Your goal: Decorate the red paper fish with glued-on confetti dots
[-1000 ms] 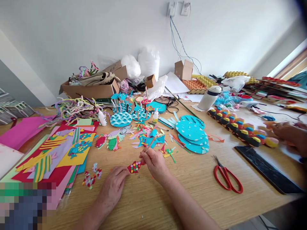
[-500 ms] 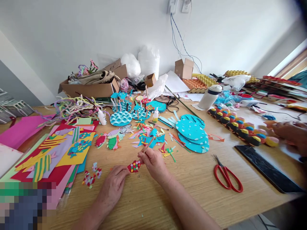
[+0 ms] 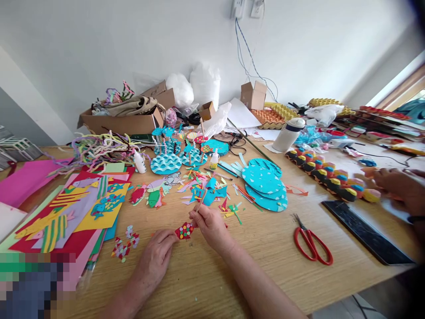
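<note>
A small red paper fish point(image 3: 184, 231) covered with coloured dots lies in front of me on the wood table. The fingers of my left hand point(image 3: 160, 248) are closed on its left end. In my right hand point(image 3: 212, 228) I pinch a thin wooden stick point(image 3: 201, 199), tilted, its upper end pointing up; the lower tip is hidden behind my fingers by the fish's right side. To the left is a small heap of paper dots point(image 3: 125, 243). Beyond my hands lie several paper fish point(image 3: 154, 197) and a pile of coloured paper scraps point(image 3: 212, 193).
Red-handled scissors point(image 3: 312, 246) and a black phone-like slab point(image 3: 367, 232) lie to the right, near another person's hand point(image 3: 400, 188). Round blue discs point(image 3: 265, 177), a glue bottle point(image 3: 214, 160) and a white bottle point(image 3: 288, 135) stand further back. Coloured sheets point(image 3: 86, 239) spread at left.
The view has shifted slightly, so everything sits a little further left. Both my hands keep their places at the fish with the stick still held.
</note>
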`<move>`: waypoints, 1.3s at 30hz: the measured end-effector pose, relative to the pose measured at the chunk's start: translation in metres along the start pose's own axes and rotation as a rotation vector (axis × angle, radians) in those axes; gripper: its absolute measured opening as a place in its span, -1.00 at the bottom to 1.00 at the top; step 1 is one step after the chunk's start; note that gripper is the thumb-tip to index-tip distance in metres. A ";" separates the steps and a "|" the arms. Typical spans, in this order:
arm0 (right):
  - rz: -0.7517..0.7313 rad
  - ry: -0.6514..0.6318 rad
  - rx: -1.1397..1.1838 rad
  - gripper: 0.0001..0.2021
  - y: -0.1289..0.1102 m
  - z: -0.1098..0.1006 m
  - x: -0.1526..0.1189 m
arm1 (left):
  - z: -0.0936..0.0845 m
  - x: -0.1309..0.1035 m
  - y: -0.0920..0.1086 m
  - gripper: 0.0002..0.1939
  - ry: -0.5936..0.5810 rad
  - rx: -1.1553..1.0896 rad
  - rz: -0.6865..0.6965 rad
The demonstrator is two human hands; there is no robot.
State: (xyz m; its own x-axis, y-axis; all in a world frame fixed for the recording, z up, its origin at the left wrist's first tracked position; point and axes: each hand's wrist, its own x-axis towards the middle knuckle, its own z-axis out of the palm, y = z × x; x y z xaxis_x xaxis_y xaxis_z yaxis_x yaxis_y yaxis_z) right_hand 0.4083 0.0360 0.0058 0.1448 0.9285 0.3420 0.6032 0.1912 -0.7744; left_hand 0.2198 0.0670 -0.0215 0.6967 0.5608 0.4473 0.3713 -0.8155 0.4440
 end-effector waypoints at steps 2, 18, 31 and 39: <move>0.000 0.007 0.002 -0.78 -0.001 0.000 0.000 | 0.000 0.000 0.000 -0.70 0.002 0.001 -0.001; -0.002 -0.002 0.004 -0.77 0.000 0.002 -0.002 | -0.002 0.001 0.003 -0.71 -0.005 -0.002 -0.018; 0.006 -0.024 -0.029 -0.77 -0.001 0.000 -0.005 | 0.000 0.001 0.002 -0.72 -0.021 -0.009 -0.036; -0.010 -0.038 -0.003 -0.77 -0.002 0.002 -0.004 | 0.001 0.000 0.001 -0.72 -0.004 -0.014 -0.012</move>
State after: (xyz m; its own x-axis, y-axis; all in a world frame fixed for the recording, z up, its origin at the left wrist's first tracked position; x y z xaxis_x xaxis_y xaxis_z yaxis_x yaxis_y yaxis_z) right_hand 0.4049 0.0327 0.0052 0.1088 0.9380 0.3291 0.6069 0.1995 -0.7693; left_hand 0.2204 0.0663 -0.0219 0.6949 0.5699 0.4386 0.3712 -0.8066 0.4600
